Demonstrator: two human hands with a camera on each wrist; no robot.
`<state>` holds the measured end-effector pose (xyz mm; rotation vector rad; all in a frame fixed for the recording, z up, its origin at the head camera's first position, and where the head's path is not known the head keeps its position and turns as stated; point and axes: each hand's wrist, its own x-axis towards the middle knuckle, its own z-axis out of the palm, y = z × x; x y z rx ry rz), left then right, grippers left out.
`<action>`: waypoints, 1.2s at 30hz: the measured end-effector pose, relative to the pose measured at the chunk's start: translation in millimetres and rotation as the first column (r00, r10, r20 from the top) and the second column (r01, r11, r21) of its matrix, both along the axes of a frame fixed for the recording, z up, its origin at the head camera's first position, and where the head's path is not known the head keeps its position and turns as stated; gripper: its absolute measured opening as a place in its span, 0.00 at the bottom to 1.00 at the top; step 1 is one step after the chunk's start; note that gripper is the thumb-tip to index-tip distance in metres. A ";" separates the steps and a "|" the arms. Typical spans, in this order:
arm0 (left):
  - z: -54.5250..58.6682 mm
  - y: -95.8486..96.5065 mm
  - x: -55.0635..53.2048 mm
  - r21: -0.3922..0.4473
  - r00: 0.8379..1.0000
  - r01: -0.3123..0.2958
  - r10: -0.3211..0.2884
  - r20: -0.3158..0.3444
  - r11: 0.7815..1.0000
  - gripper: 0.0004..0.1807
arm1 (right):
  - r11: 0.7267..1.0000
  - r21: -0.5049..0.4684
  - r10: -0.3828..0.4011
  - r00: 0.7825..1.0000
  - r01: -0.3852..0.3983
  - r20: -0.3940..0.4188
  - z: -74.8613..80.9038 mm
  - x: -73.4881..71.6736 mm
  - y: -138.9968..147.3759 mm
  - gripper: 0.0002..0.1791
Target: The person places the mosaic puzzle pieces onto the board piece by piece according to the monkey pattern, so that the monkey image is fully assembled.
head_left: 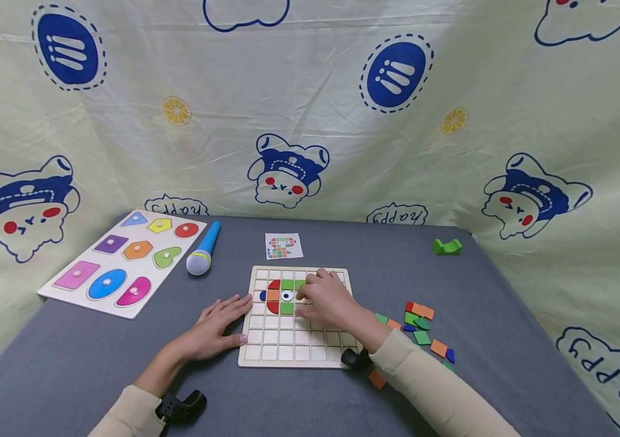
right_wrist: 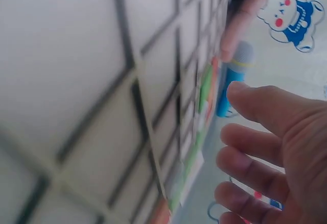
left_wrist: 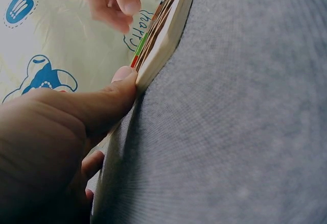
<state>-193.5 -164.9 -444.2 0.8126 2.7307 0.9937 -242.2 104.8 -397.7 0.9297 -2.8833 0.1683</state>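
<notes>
A wooden grid board [head_left: 277, 352] lies on the table. Red rounded pieces [head_left: 274, 284], orange squares, green squares [head_left: 286, 309], a blue rounded piece [head_left: 263, 295] and a white eye tile [head_left: 286, 296] sit in its upper left cells. My left hand [head_left: 219, 328] rests at the board's left edge, fingers extended, thumb touching the rim. Above the placed pieces is my right hand [head_left: 328, 300], partly covering the upper right cells. In the right wrist view its fingers [right_wrist: 245, 165] are loosely bent, thumb apart, with nothing seen between them.
Loose coloured pieces [head_left: 421, 338] lie right of the board, some behind the right forearm. A picture card [head_left: 283, 246] is beyond the board. Farther left are a blue toy microphone [head_left: 204, 249] and a shape puzzle board [head_left: 91, 246]. A green piece [head_left: 447, 247] stands far right.
</notes>
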 end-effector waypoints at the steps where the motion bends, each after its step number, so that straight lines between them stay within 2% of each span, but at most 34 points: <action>1: 0.2 0.1 0.1 0.000 1.000 0.000 0.000 0.000 1.000 0.37 | 1.000 -0.015 0.002 1.000 -0.002 -0.005 2.1 1.2 3.7 0.12; 5: 0.7 0.3 0.5 0.003 1.000 0.000 0.000 0.004 1.000 0.37 | 0.998 -0.066 -0.003 0.999 0.001 -0.035 9.6 6.8 23.0 0.12; 14: 1.4 1.0 0.7 -0.004 1.000 -0.007 0.007 0.010 1.000 0.37 | 0.991 -0.086 -0.106 0.992 0.099 -0.074 12.3 17.3 70.9 0.15; 23: 1.6 0.9 0.4 0.000 1.000 -0.007 0.007 0.027 1.000 0.38 | 0.984 -0.097 -0.163 0.980 0.152 -0.117 -1.7 23.2 112.8 0.15; 36: 1.2 1.1 0.2 0.005 0.999 -0.013 0.013 0.032 1.000 0.38 | 0.964 -0.017 -0.264 0.964 0.264 -0.040 -18.0 21.3 130.0 0.18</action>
